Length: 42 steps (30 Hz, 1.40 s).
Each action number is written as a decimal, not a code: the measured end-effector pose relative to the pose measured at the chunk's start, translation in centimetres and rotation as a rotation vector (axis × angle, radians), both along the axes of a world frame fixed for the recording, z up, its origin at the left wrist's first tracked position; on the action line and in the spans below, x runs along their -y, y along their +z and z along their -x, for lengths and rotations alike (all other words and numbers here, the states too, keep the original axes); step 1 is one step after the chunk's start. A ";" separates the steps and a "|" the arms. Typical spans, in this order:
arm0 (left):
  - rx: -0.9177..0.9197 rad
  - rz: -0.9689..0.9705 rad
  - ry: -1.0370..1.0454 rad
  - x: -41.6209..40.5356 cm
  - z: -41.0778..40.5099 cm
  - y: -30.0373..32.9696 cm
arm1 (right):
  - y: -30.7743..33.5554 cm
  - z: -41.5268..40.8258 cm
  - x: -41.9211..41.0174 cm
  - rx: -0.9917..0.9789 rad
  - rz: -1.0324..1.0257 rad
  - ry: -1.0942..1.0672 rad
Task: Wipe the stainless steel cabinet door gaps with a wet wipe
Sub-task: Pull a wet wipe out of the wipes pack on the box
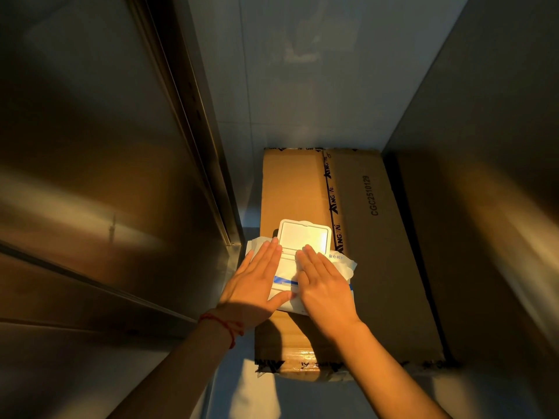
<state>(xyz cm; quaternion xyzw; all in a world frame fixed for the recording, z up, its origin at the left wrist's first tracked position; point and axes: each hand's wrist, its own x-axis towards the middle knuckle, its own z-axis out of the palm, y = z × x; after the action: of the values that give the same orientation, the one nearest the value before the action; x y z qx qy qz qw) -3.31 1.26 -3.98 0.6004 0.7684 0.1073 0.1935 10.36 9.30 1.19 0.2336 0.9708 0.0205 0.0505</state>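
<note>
We see a white wet wipe pack [305, 264] lying on top of a long cardboard box [363, 237]. Its hard plastic lid [304, 236] is flipped up and stands open toward the far side, and the soft wrapper with a blue stripe spreads out under both hands. We cannot tell whether a wipe already comes out of the opening, because the hands cover it.

Our left hand [257, 285] lies flat on the left part of the pack, with the fingers [269, 252] straight and close together and the thumb reaching across the wrapper. Our right hand [325, 285] lies flat on the right part, its fingers [311, 258] also stretched and released, pressing the pack near the opening. Neither hand curls around anything. A red string bracelet [222, 323] is around the left wrist.

The cardboard box lies on a pale floor [236, 394] and is closed with printed tape [332, 201] along its length; the code CGC2510129 is printed on its top. The far end of the box touches a pale wall [302, 71].

On the left stands the stainless steel cabinet door [84, 146], and a narrow dark gap [196, 131] runs along its edge, just beside the box. On the right there is another steel panel [490, 176], close to the other side of the box. Warm yellow light falls on the steel and on the pack.
</note>
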 end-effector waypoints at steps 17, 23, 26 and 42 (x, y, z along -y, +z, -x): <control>-0.034 0.022 -0.007 -0.1 -0.2 0.5 | -0.5 0.4 -0.8 0.145 0.037 0.107; -0.035 0.031 0.000 -0.1 -0.2 0.3 | -0.4 0.2 -0.9 0.131 0.021 0.134; -0.029 0.031 0.000 -0.1 -0.2 0.2 | -0.4 0.2 -1.0 0.138 0.031 0.127; -0.035 0.026 -0.011 -0.2 -0.2 0.4 | 0.0 0.2 -0.3 -0.033 -0.061 -0.005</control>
<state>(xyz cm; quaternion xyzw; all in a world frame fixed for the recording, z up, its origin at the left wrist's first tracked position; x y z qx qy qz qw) -3.15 1.46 -3.54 0.6040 0.7696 0.0857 0.1886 10.20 9.56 1.17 0.2377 0.9699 0.0459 0.0277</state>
